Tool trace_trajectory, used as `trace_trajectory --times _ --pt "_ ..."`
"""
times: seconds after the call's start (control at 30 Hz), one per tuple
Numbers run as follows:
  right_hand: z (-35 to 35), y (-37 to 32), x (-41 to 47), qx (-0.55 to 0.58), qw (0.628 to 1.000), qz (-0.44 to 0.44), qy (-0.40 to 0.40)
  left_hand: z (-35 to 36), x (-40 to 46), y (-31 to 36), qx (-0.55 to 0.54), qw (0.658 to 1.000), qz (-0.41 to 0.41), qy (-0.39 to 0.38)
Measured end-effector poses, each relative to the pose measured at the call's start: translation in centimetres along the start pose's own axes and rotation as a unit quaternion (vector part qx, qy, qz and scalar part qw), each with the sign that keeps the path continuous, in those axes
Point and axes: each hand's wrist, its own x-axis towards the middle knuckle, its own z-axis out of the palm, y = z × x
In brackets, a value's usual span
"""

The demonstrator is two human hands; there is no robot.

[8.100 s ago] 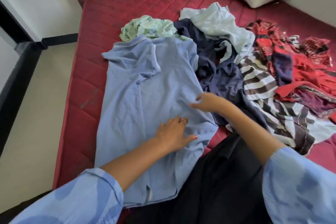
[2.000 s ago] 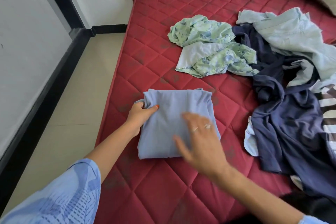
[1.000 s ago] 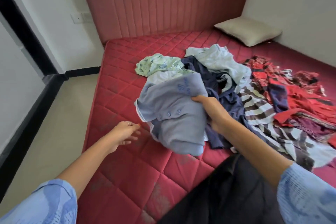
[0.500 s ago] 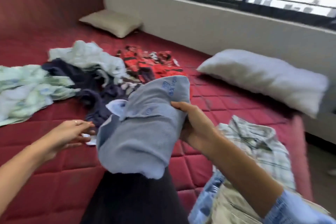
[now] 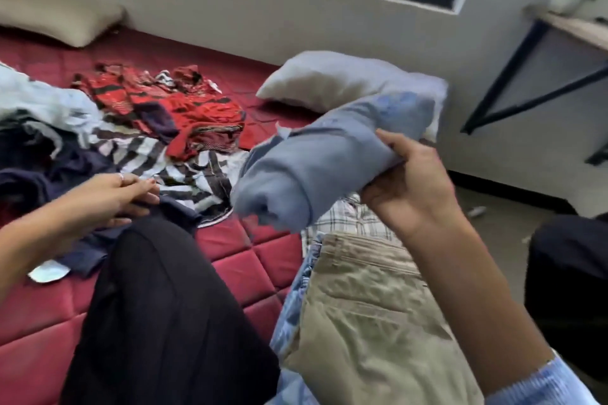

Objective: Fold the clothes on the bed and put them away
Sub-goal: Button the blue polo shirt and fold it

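Observation:
My right hand (image 5: 408, 184) grips the folded light blue shirt (image 5: 316, 161) and holds it in the air, above a stack of folded clothes: khaki trousers (image 5: 365, 309) on top, a plaid shirt (image 5: 342, 217) and denim under them. My left hand (image 5: 112, 197) hangs loosely open, holding nothing, over a navy garment (image 5: 29, 174) at the left. Unfolded clothes lie on the red mattress (image 5: 243, 266): a striped piece (image 5: 184, 171), a red patterned one (image 5: 177, 108) and a pale blue one (image 5: 39, 102).
My black-clad leg (image 5: 158, 316) lies across the mattress in the foreground. A white pillow (image 5: 335, 82) rests by the wall, a beige pillow (image 5: 56, 13) at the far left. A wall shelf with a black bracket (image 5: 526, 52) and a dark object (image 5: 569, 273) are at the right.
I have turned right, and my right hand has carried the folded blue shirt from the mattress over to the stack of folded clothes. My left hand let go of it and stayed low.

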Motion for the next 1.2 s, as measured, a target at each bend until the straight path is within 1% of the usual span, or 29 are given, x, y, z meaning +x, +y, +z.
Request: trace_trajectory --times 0.1,0.13,0.2,0.33,0.43,0.53,0.63,0.7,0.77,0.87,0.93,1.0,1.03,1.1,1.17,1.2 --pt "-1.1 -2.3 -1.2 0.029 0.997 -0.065 0.001 1.2 -0.6 1.9 0.012 1.000 0.024 -0.009" --pt "-1.4 -3.0 -1.4 0.033 0.997 -0.075 0.004 1.6 -0.8 2.4 0.018 0.999 0.033 -0.015" --pt "-2.0 -3.8 -1.6 0.046 0.996 -0.081 0.008 2.1 -1.5 3.3 0.031 0.997 0.056 -0.030" --pt "-2.9 -3.6 0.7 0.067 0.995 -0.065 0.033 3.2 -2.0 3.3 0.042 0.996 0.066 -0.046" --pt "-2.9 -2.9 4.5 0.087 0.990 -0.061 0.089 3.7 -1.3 3.2 0.043 0.996 0.066 -0.042" --pt "-1.6 -2.3 8.5 0.107 0.986 -0.051 0.116 4.4 -0.1 3.6 0.038 0.997 0.064 -0.032" --pt "0.2 -2.6 12.7 0.135 0.981 -0.069 0.119 5.0 2.1 4.6 0.027 0.998 0.056 -0.027" --pt "1.3 -3.0 15.2 0.161 0.975 -0.103 0.111 5.3 3.3 5.5 -0.002 0.998 0.053 -0.029" --pt "1.7 -3.1 19.2 0.173 0.971 -0.130 0.101 5.9 5.2 7.2 -0.006 0.998 0.059 -0.012" --pt "0.8 -2.4 25.2 0.173 0.967 -0.157 0.104 7.6 7.7 10.1 0.017 0.993 0.112 0.021" --pt "-1.0 -0.7 28.5 0.194 0.964 -0.161 0.085 8.4 8.3 10.5 0.061 0.988 0.141 0.017" --pt "-4.3 2.8 31.2 0.193 0.967 -0.133 0.098 9.1 8.6 9.6 0.105 0.984 0.145 0.006" --pt "-6.2 5.2 32.2 0.185 0.971 -0.096 0.119 9.2 9.0 8.7 0.119 0.984 0.129 0.003" --pt "-9.3 9.7 32.9 0.115 0.975 -0.029 0.190 9.1 9.0 7.0 0.145 0.985 0.096 0.001" --pt "-10.7 11.7 33.6 0.063 0.967 -0.003 0.245 8.3 8.9 5.7 0.182 0.981 0.068 0.008" --pt "-10.7 11.9 33.7 0.029 0.961 0.011 0.276 7.9 8.7 5.2 0.179 0.982 0.053 0.016"
